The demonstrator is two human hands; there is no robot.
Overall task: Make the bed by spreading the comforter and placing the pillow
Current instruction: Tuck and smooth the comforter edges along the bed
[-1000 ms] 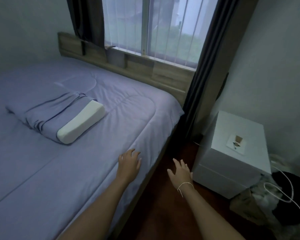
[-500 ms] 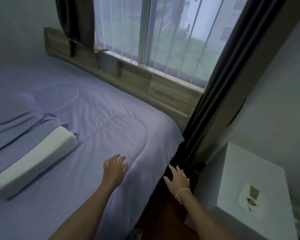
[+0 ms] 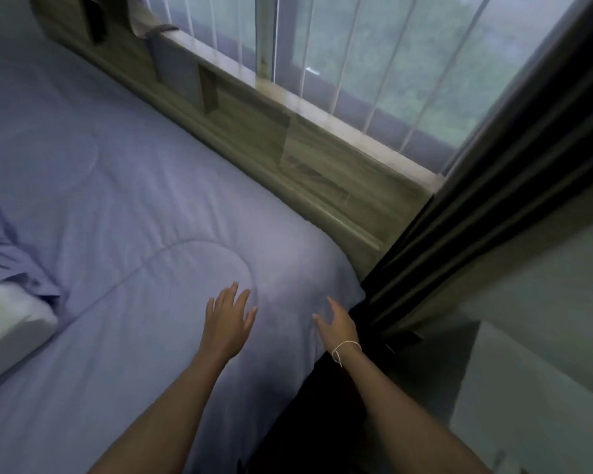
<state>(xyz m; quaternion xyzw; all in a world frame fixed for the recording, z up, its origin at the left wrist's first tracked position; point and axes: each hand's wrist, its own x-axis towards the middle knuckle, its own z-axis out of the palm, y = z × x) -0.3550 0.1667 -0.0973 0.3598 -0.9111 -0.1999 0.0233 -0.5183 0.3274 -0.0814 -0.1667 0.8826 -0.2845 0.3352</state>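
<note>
A lavender quilted comforter [image 3: 134,206] lies spread over the bed up to the wooden headboard. My left hand [image 3: 228,319] hovers open, palm down, just above its near corner. At the comforter's right edge, by the corner, my right hand [image 3: 338,325] is open, with a white string around the wrist. A white pillow [image 3: 11,323], half in a lavender case, lies on the comforter at the far left, partly cut off by the frame.
The wooden headboard [image 3: 288,138] with shelf niches runs under a window with vertical blinds [image 3: 374,56]. A dark curtain [image 3: 476,217] hangs right of the bed corner. A white nightstand [image 3: 534,405] stands at the lower right, with a dark floor gap beside the bed.
The view has swung toward the bed's head corner. Both hands have moved forward to that corner. The pillow has slid out to the left edge of view.
</note>
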